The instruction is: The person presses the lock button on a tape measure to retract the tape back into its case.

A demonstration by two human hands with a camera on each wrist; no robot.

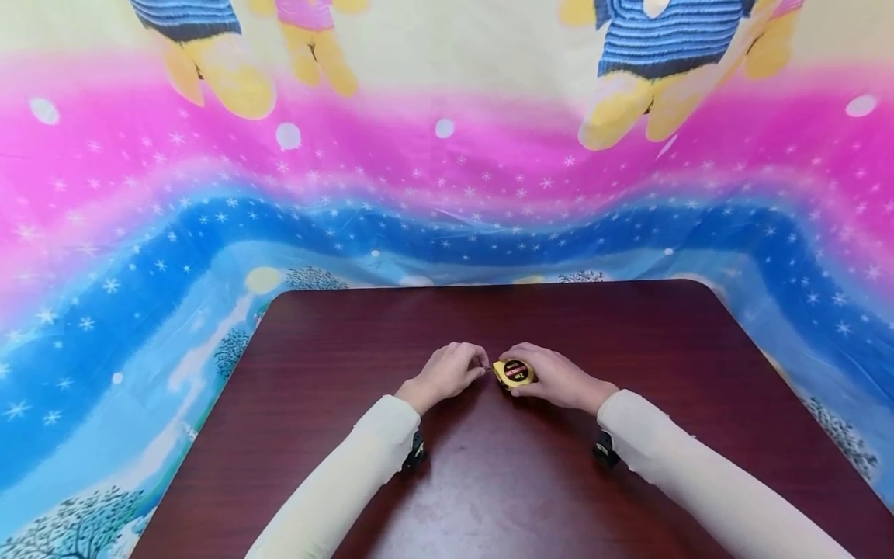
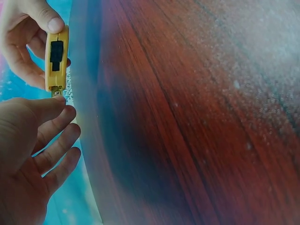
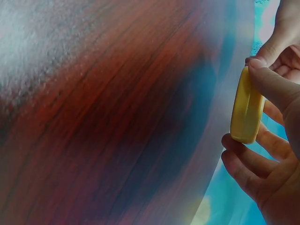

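Observation:
A yellow tape measure (image 1: pixel 515 373) with a round black and red label is held just above the table, near its middle. My right hand (image 1: pixel 559 376) grips its case between thumb and fingers. At the case's mouth, my left hand (image 1: pixel 450 371) pinches the metal end tab (image 2: pixel 57 93) of the tape between thumb and index finger. The other left fingers are loosely bent. The left wrist view shows the case's narrow side with a black slide lock (image 2: pixel 56 52). In the right wrist view the plain yellow back edge of the case (image 3: pixel 247 108) faces the camera.
Beneath both hands lies a dark red-brown wooden table (image 1: pixel 335 334) with rounded far corners. Behind and beside it hangs a pink and blue printed cloth (image 1: pixel 447 171). Each sleeve has a small black device (image 1: pixel 606 449) at the wrist.

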